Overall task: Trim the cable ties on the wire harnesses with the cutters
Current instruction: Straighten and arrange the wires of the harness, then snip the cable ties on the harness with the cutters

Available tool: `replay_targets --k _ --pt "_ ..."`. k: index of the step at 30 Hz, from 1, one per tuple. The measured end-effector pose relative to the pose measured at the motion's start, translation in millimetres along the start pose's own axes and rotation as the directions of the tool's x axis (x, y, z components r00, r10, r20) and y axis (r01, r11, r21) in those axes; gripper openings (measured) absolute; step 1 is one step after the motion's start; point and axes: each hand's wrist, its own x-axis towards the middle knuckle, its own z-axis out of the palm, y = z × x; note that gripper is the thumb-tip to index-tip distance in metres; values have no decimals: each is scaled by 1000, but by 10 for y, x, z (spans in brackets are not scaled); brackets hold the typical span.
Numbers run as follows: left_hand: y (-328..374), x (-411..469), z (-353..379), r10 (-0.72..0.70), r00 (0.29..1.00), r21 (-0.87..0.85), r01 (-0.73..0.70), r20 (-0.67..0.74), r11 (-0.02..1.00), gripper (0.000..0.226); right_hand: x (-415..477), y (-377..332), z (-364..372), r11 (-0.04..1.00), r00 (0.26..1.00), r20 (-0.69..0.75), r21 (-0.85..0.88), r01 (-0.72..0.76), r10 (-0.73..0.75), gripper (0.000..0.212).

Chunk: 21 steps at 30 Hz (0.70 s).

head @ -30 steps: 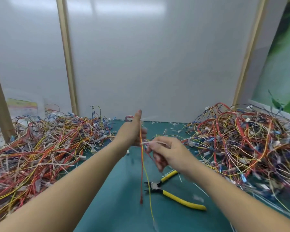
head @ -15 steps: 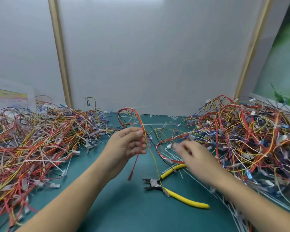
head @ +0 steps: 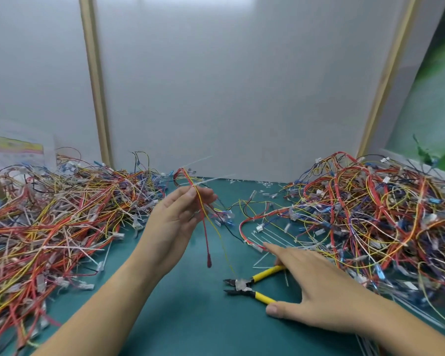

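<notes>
You're pinching the harness (head: 205, 240) up in your left hand (head: 175, 222), guessing so the cable tie tail (head: 213, 179) is sticking out clear, while your right hand (head: 319, 286) is hovering flat-fingered and empty over the cutters (head: 242, 285) on the mat (head: 190, 317).

My left hand (head: 175, 222) pinches a thin red and yellow wire harness (head: 204, 227) between thumb and fingertips, above the teal mat (head: 190, 317). Its white plastic cable tie (head: 211, 179) sticks out to the right, blurred. My right hand (head: 316, 286) lies spread, fingers straight, over the yellow-handled steel cutters (head: 252, 285) on the near mat, perhaps touching their handles. A tangled left heap of coloured wires (head: 57, 214) and a right heap (head: 370, 214) flank them.
</notes>
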Motion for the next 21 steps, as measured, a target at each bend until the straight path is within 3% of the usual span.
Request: replay_targets --k 3,5,9,11,14,17,21 --pt "113 56 50 59 994 -33 -63 -96 998 14 -134 77 -14 995 997 -68 -93 -38 32 105" --pt "154 97 65 94 984 57 -86 -154 995 11 -246 136 -39 992 993 -102 -106 -61 51 99" --pt "122 185 73 128 969 232 -77 -211 970 12 -399 219 -98 995 987 -124 20 -100 101 72" --pt "45 221 108 150 966 275 -88 -213 958 16 -379 223 -99 971 981 -144 218 -95 129 57" --pt "-174 206 146 170 973 369 -102 -159 924 18 -269 100 -74 837 960 -222 546 -23 171 42" --pt "-353 147 114 155 983 408 -104 -95 907 13 -48 -76 -71 702 963 -216 711 42 161 38" --pt "-389 89 91 115 992 348 -90 -52 933 10 246 -209 -46 425 966 -162 903 63 201 39"
